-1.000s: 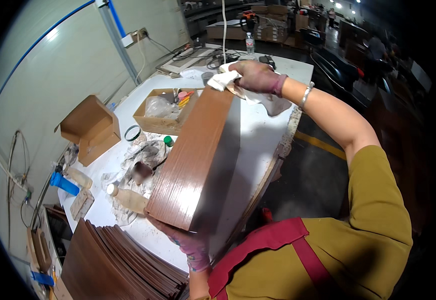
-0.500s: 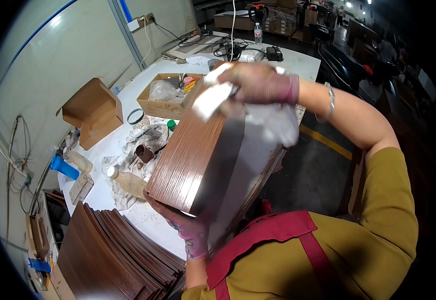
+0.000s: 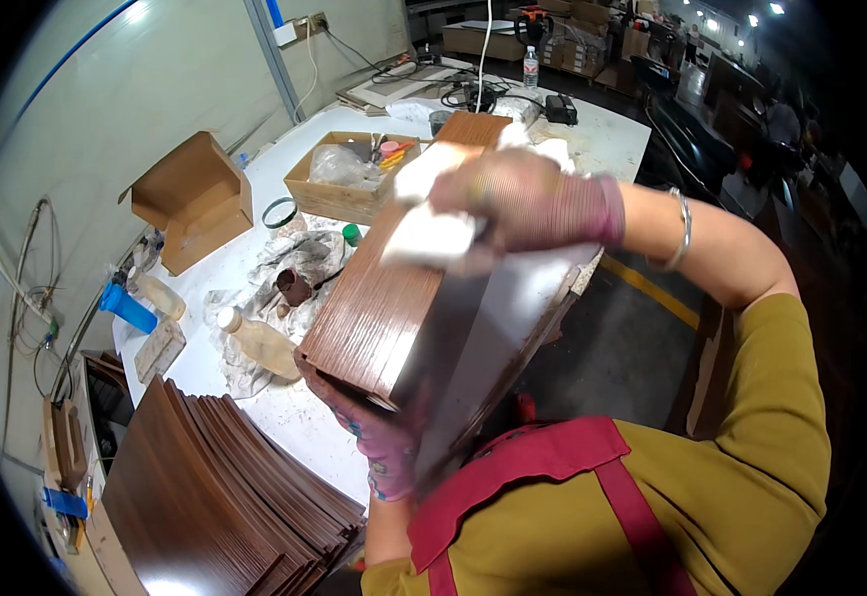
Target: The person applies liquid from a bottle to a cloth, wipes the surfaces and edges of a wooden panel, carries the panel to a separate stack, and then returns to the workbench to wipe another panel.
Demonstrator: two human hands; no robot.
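A long brown wood-grain panel (image 3: 379, 308) lies slantwise on the white table (image 3: 309, 425), its top shiny near the front end. At that near end, my left hand (image 3: 382, 437), in a patterned pink glove, grips the edge, with some fingers hidden beneath. My right hand (image 3: 528, 199), gloved and blurred by motion, is closed on a white cloth (image 3: 431, 233) over the upper half of the panel. The cloth covers part of the top face; whether all of it touches the wood cannot be made out.
Many brown panels (image 3: 225, 487) are stacked at the lower left. A cloudy plastic bottle (image 3: 259, 348), stained rag (image 3: 299, 263) and brown-stained cup (image 3: 294, 287) stand left of the panel. Beyond are a tool box (image 3: 329, 199), an open carton (image 3: 195, 199) and cables (image 3: 468, 94).
My right hand has moved slightly right and nearer with the cloth, uncovering the panel's far end. The left hand stays at the near end. The whole view has shifted a little.
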